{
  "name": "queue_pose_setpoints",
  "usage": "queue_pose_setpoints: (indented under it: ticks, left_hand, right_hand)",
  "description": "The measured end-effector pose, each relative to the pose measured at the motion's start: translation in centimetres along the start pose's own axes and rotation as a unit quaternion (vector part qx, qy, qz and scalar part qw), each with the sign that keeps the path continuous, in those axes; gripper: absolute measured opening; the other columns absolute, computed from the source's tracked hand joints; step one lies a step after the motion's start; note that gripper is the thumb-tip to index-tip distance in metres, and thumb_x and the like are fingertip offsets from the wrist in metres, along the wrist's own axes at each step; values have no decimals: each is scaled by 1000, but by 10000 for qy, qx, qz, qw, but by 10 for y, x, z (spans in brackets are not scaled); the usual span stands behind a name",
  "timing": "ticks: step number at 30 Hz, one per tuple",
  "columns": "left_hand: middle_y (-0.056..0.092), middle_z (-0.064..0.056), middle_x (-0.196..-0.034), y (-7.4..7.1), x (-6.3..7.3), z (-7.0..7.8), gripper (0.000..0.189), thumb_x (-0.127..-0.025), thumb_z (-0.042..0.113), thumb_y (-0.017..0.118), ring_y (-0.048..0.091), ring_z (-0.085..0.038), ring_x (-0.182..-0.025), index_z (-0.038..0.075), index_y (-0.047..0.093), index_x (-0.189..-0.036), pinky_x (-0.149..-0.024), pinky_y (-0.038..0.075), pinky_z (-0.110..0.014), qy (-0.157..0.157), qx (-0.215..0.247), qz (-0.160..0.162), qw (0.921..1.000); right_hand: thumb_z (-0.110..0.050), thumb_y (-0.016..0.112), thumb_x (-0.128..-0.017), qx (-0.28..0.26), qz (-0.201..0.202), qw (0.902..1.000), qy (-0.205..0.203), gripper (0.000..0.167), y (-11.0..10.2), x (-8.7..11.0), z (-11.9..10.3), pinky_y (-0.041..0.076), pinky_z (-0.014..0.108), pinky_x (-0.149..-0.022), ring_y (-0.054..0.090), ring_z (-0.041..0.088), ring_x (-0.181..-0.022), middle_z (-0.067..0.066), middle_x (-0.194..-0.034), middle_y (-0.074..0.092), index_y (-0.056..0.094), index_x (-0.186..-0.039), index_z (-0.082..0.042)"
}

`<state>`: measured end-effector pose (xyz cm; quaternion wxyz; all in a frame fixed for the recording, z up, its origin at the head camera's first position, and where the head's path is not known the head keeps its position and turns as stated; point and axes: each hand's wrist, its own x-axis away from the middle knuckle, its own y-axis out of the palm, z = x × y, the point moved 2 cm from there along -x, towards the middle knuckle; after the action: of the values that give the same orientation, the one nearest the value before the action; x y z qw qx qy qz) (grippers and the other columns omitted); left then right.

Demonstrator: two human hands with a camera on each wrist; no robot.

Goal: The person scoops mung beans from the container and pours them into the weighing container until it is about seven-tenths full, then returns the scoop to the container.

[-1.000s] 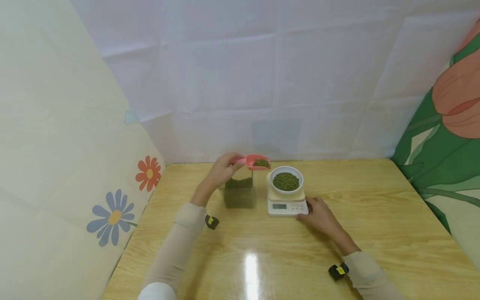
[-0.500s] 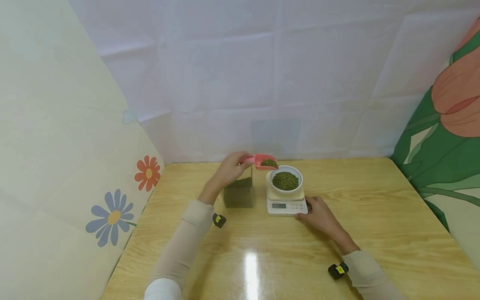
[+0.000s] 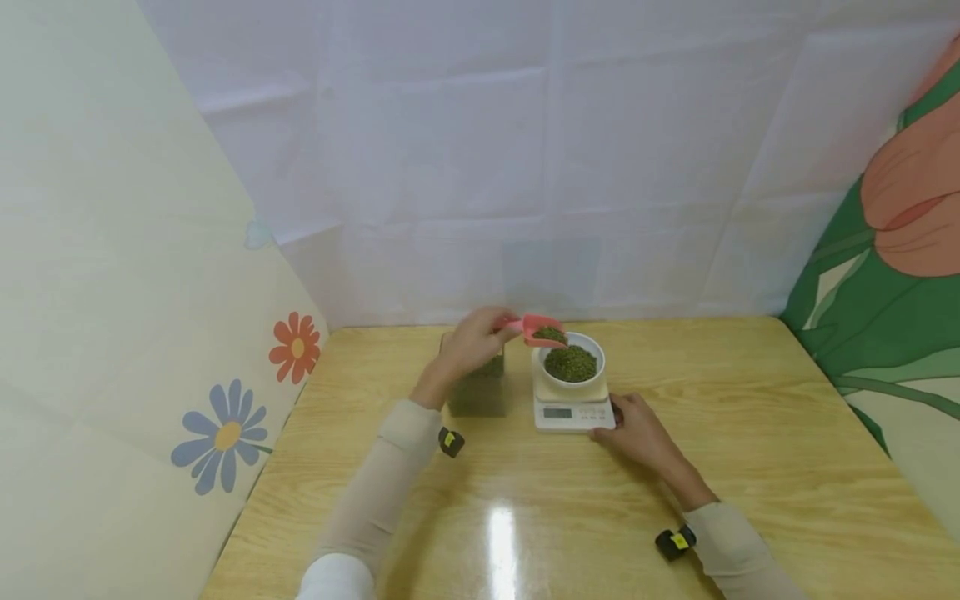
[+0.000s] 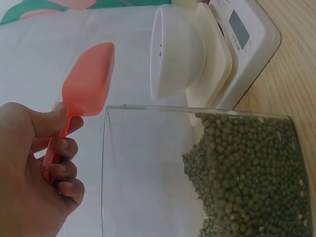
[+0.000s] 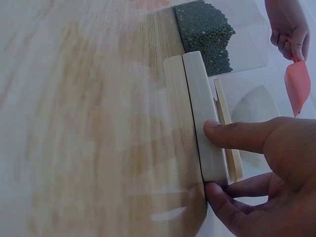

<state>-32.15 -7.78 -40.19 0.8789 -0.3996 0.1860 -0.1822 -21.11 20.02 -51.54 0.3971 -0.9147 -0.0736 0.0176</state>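
Note:
My left hand point(image 3: 474, 340) grips the handle of a pink scoop point(image 4: 89, 81), its fingers curled round it. The scoop carries green mung beans point(image 3: 550, 335) and its lip overlaps the far left rim of a white bowl point(image 4: 177, 54) in the head view. More mung beans lie in that bowl, which stands on a white kitchen scale point(image 3: 557, 423). My right hand point(image 3: 637, 429) holds the scale's near right corner, thumb point(image 5: 224, 134) on the front edge and fingers on the right side. Below my left hand stands a clear box point(image 3: 477, 398), partly filled with mung beans point(image 4: 256, 173).
Everything stands on a wooden table point(image 3: 570, 517). A white sheet point(image 3: 450, 167) hangs behind its far edge. Flower-patterned panels rise at the left point(image 3: 228, 433) and right. Black wrist cameras hang at both cuffs.
My left hand has moved right with the loaded scoop, from above the box to the bowl's rim. The scoop now tips slightly toward the bowl. My right hand stays at the scale.

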Motion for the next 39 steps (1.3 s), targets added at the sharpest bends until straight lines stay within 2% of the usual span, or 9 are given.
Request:
queue_pose_setpoints:
  ticks: [12,18,25,33,39]
  left_hand:
    - [76,-7,-114,4,-9,8,31,-110,33,60,69,-23,-103,10,74,-124,-95,59,-42,275,-498,-90,9983]
    - [76,-7,-112,4,-12,16,29,-109,29,60,69,-23,-101,8,74,-124,-94,58,-42,277,-723,-263,9967]
    - [74,-5,-105,7,-14,19,29,-109,29,60,66,-19,-91,8,74,-125,-86,58,-37,290,-1000,-379,9938]
    - [75,-4,-110,9,-16,22,29,-109,30,61,68,-21,-102,11,74,-125,-95,58,-40,301,-1429,-418,9884]
    - [76,-4,-115,10,-16,23,27,-107,28,64,68,-22,-107,12,74,-126,-100,58,-40,279,-1653,-445,9848]
  right_hand:
    - [-22,86,-90,-32,-18,10000,-12,80,-1,1,0,55,47,-85,57,34,-105,31,-124,58,48,-150,15]
    - [-23,87,-89,-67,-15,10000,-4,81,-2,1,0,55,47,-85,58,34,-104,31,-123,57,48,-150,15]
    - [-24,87,-89,-45,13,10000,13,82,-2,0,0,56,47,-85,58,33,-103,30,-122,57,48,-150,15]
    - [-22,87,-88,-46,45,10000,-23,81,0,0,1,56,51,-89,58,34,-105,31,-123,58,49,-149,15]
    - [-21,87,-88,-43,52,9999,-78,79,1,0,1,54,47,-88,58,33,-104,30,-122,58,50,-148,15]
